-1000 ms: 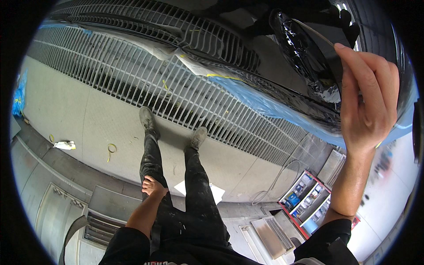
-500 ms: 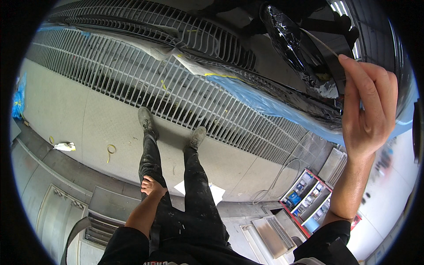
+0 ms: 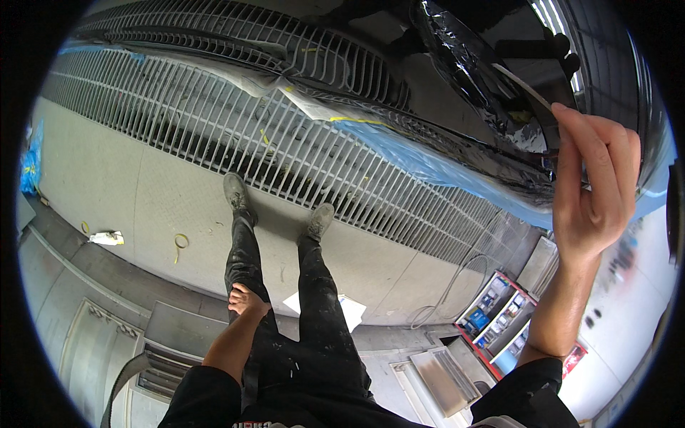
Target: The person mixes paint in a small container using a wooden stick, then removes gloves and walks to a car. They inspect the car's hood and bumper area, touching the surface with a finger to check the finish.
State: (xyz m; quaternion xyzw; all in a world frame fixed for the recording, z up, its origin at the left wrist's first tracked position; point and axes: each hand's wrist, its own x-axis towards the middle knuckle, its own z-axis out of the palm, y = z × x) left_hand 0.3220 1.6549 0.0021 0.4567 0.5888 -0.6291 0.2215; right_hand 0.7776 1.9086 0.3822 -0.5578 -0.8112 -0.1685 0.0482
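Right hand (image 3: 596,178) pinches thin strip (image 3: 523,85).

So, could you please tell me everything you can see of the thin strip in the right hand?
The thin strip is pale, narrow and slightly curved; it looks like tape or cord, but its material cannot be confirmed. One end is pinched in the fingers of the right hand. From there it slants up and left in the picture, against a glossy black panel. Its far end shows near crinkled black film; whether they touch is unclear.
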